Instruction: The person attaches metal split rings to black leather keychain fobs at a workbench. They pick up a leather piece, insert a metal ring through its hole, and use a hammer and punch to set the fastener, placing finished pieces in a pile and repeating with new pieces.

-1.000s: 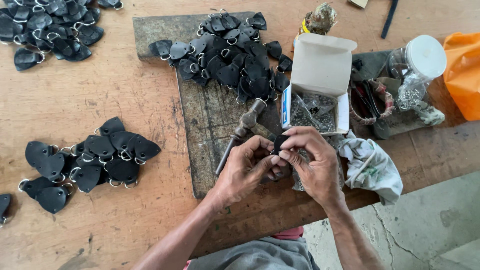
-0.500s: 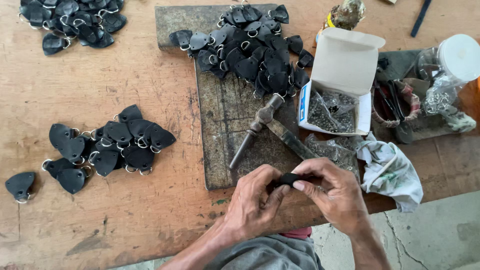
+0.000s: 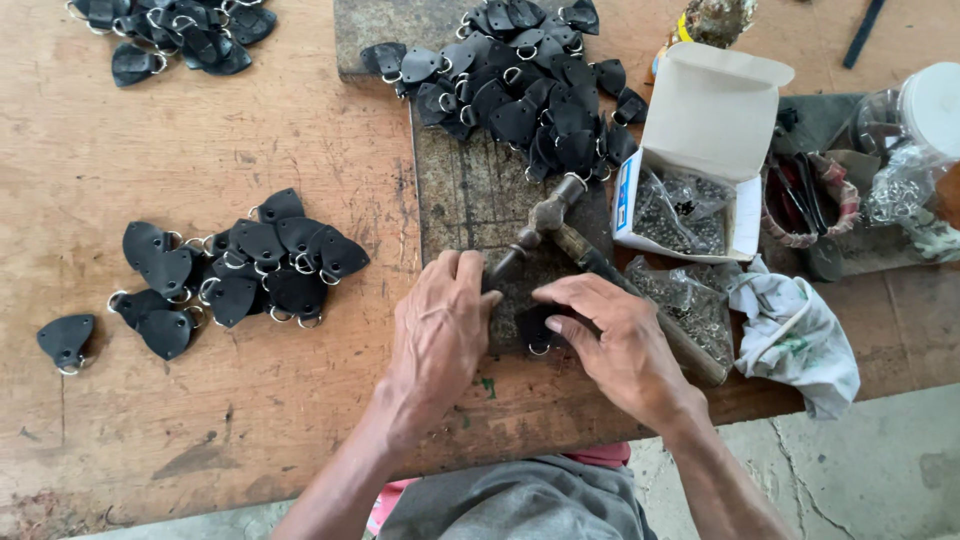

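Observation:
My right hand presses a small black leather tab with a metal ring down onto the dark metal slab. My left hand lies just to its left, palm down on the slab, fingers touching the hammer's handle end. The hammer lies slanted on the slab with its head towards the far side. A second, thicker tool handle runs under my right hand towards the right.
Piles of black leather tabs with rings lie on the slab's far end, at left and far left. An open white box of small metal parts, a bag of rivets, a rag and a jar sit at right.
Both hands came down from in front of me onto the slab, bringing the black tab with them. The view shifted slightly; the hammer stayed in place.

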### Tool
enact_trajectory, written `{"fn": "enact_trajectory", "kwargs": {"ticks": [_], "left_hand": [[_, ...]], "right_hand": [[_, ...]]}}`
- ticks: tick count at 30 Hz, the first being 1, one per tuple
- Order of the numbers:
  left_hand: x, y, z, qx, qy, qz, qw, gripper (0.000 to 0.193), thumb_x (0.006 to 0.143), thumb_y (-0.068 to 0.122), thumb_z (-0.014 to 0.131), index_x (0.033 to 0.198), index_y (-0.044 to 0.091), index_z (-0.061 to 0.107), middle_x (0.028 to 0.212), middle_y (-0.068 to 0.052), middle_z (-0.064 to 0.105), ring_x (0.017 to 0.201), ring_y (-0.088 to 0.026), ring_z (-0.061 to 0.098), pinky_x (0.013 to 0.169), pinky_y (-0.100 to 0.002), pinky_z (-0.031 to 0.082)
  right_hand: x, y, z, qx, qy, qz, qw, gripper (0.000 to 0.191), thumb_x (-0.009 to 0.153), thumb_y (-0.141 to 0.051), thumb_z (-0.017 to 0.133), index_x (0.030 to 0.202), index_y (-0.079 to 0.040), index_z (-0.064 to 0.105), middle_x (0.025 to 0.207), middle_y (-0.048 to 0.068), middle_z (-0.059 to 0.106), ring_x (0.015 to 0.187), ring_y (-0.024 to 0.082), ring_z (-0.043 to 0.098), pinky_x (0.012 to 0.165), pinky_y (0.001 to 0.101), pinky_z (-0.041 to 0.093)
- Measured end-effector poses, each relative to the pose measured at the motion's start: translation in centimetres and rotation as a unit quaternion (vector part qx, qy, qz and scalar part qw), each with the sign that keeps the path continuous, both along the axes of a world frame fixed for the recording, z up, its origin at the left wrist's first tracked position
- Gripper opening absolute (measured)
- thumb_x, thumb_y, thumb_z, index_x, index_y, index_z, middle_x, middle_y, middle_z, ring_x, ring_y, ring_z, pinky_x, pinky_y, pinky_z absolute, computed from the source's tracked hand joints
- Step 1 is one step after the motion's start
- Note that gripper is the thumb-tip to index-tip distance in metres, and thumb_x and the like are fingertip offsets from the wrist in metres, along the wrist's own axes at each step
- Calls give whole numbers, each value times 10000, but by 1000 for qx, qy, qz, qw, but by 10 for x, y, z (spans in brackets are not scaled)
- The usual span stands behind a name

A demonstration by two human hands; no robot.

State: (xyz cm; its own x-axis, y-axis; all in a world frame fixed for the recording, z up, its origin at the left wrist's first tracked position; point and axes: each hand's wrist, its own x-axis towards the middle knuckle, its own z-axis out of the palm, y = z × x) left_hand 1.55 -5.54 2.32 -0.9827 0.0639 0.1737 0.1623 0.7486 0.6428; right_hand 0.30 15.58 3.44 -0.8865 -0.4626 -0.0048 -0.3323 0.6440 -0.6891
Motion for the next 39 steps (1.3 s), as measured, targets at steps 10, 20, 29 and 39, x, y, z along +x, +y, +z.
{"fn": "enact_trajectory", "kwargs": {"ticks": [10, 20, 29, 39], "left_hand": [[3, -39, -9, 334, -155, 35, 929, 201, 929, 149, 710, 1056, 19, 624, 910, -63, 702, 819, -155, 662, 733, -327, 574], [16, -40, -12, 460, -225, 39, 858, 194, 921, 139, 684, 1072, 33, 625, 935, -20, 720, 843, -108, 727, 737, -293, 662], [22, -29, -5, 399, -158, -55, 901, 175, 927, 89, 729, 1078, 18, 678, 964, -61, 762, 913, -117, 725, 822, -288, 623], [28, -20, 8, 266, -87, -64, 958, 174, 902, 96, 745, 1056, 27, 706, 883, -130, 769, 770, -233, 763, 673, -363, 570]], "right_hand": [[11, -6, -9, 40, 3, 27, 999, 748, 782, -452, 751, 1432, -154, 533, 1350, 64, 611, 1296, 262, 520, 1109, 436, 468], [24, -23, -24, 15, 59, 53, 997, 801, 789, -511, 763, 1446, -124, 519, 1242, 62, 658, 1252, 271, 526, 1104, 447, 436], [24, -22, -20, 13, 70, 59, 996, 794, 804, -516, 754, 1437, -94, 527, 1261, 66, 658, 1258, 279, 538, 1096, 451, 442], [22, -22, -12, 17, 24, 82, 996, 850, 744, -363, 804, 1477, -117, 452, 1326, 100, 635, 1273, 284, 536, 1094, 473, 435]]}}
